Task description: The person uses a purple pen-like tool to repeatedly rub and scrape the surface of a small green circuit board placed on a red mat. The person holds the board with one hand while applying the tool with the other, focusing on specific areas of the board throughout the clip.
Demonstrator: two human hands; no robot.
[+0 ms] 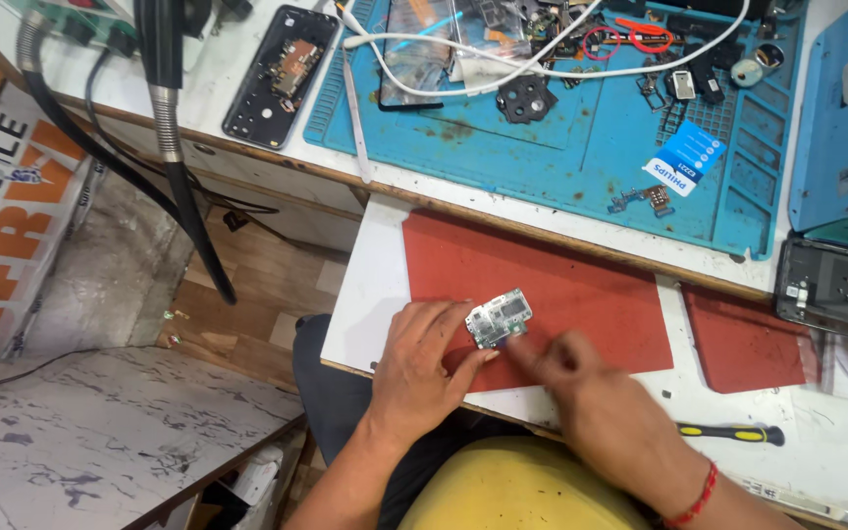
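carefully, the left hand (422, 365) should keep its curled fingers pinching the board (499, 319) flat near the front edge of the red mat (581, 285), while the right hand (566, 368), blurred, grip unclear, works its lower edge with light pressure.

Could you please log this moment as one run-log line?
left hand: steadies small silver-green circuit board | right hand: blurred, fingertips at board | surface: red rectangular mat | nearby: black-yellow screwdriver
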